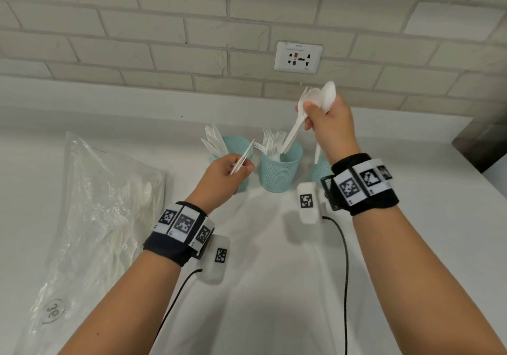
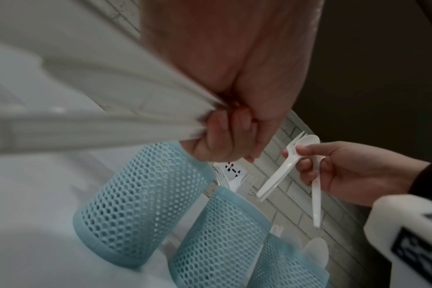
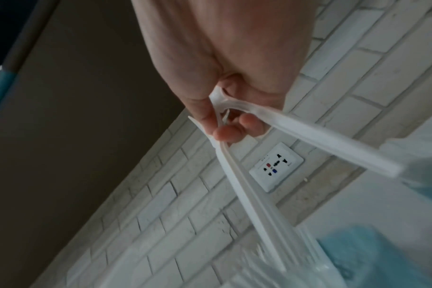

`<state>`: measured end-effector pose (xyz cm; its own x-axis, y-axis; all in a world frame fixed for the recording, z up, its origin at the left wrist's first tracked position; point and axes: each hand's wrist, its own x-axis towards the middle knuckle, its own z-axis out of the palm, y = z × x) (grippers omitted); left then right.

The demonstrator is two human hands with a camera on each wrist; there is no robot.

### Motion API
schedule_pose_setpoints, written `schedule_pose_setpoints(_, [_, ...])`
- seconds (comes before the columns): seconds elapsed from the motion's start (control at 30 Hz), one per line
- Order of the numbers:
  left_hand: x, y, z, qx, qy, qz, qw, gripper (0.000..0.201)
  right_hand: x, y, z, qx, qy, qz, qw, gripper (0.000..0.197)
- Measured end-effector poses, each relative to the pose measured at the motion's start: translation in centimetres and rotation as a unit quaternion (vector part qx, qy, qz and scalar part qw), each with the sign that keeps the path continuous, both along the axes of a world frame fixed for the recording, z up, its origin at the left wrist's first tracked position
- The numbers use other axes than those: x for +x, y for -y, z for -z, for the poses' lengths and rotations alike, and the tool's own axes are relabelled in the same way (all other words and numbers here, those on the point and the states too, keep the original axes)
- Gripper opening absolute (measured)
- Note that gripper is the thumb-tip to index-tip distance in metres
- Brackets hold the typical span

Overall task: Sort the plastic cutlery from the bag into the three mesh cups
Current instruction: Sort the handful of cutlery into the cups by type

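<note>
Three teal mesh cups stand in a row on the white counter. The left cup (image 1: 241, 142) holds knives, the middle cup (image 1: 278, 171) holds forks, and the right cup (image 1: 319, 172) is mostly hidden behind my right wrist. My left hand (image 1: 241, 166) pinches a thin bundle of white knives (image 1: 245, 154) in front of the left cup; the left wrist view shows their handles (image 2: 111, 113) fanning out of the fist. My right hand (image 1: 311, 116), raised above the middle and right cups, grips white spoons and a fork (image 1: 315, 98), handles pointing down (image 3: 254, 204).
The clear plastic bag (image 1: 104, 203) lies crumpled on the counter at the left with white cutlery inside. A brick wall with a socket plate (image 1: 298, 57) runs behind the cups. A dark block (image 1: 480, 146) sits at the counter's right edge.
</note>
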<state>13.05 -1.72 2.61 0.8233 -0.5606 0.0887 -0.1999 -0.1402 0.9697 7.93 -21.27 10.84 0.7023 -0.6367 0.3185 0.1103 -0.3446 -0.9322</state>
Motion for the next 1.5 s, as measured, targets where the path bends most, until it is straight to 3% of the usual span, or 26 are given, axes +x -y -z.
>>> schedule_pose_setpoints(0.17, [0.2,0.1,-0.2,-0.035,-0.018,-0.031,0.999,0.011,1.4,0.2,2.8,-0.093,-0.100,-0.001,0.991,0.022])
schedule_pose_setpoints(0.27, [0.6,-0.1,-0.5,-0.081,-0.072,-0.034,0.994,0.015,1.5,0.6,3.1,-0.105,-0.102,0.010,0.989,0.024])
schedule_pose_setpoints(0.37, [1.0,0.0,-0.9,-0.142,-0.111,-0.012,0.984,0.021,0.7,1.1,1.9,-0.077,-0.038,0.022,0.996,0.017])
schedule_pose_setpoints(0.43, [1.1,0.2,-1.3,-0.165,-0.088,-0.006,0.982,0.021,-0.1,1.8,0.5,-0.054,0.033,0.031,0.998,0.011])
schedule_pose_setpoints(0.6, [1.9,0.6,-3.6,-0.218,-0.013,-0.024,0.976,0.022,-1.9,4.9,-1.5,-0.030,0.165,0.072,0.983,0.019])
schedule_pose_setpoints(0.73, [4.0,1.5,-6.3,-0.281,0.058,-0.120,0.950,0.020,-1.9,6.6,1.6,-0.012,0.115,0.072,0.991,0.017])
schedule_pose_setpoints(0.87, [5.7,2.8,-8.0,-0.306,0.107,-0.151,0.934,0.018,-1.8,7.4,5.5,-0.024,-0.016,0.095,0.995,0.027])
schedule_pose_setpoints(0.97, [6.5,4.0,-7.4,-0.266,0.104,-0.152,0.946,0.020,-2.1,7.4,7.1,-0.006,-0.101,0.079,0.992,0.046])
schedule_pose_setpoints(1.07, [7.3,5.0,-5.0,-0.176,0.046,-0.150,0.972,0.026,-2.1,7.2,7.1,-0.027,-0.129,0.076,0.988,0.064])
schedule_pose_setpoints(1.17, [7.4,5.0,-2.5,-0.022,0.016,-0.108,0.994,0.021,-2.1,6.8,6.3,-0.085,-0.120,0.089,0.985,0.068])
schedule_pose_setpoints(1.23, [6.8,4.4,-2.2,0.016,0.030,-0.099,0.994,0.022,-2.1,6.1,5.6,-0.139,-0.103,0.097,0.980,0.065])
schedule_pose_setpoints(1.33, [5.5,2.3,-3.1,-0.014,0.080,-0.124,0.989,0.047,-2.2,3.9,4.1,-0.185,-0.058,0.088,0.977,0.057])
schedule_pose_setpoints(1.43, [4.2,-2.1,-4.0,-0.019,0.187,-0.189,0.964,0.045,-2.1,0.5,2.8,-0.192,-0.015,0.047,0.980,0.047])
schedule_pose_setpoints(1.5, [3.8,-5.8,-3.8,0.038,0.261,-0.270,0.926,0.044,-1.8,-1.9,2.6,-0.182,0.000,-0.003,0.983,0.041])
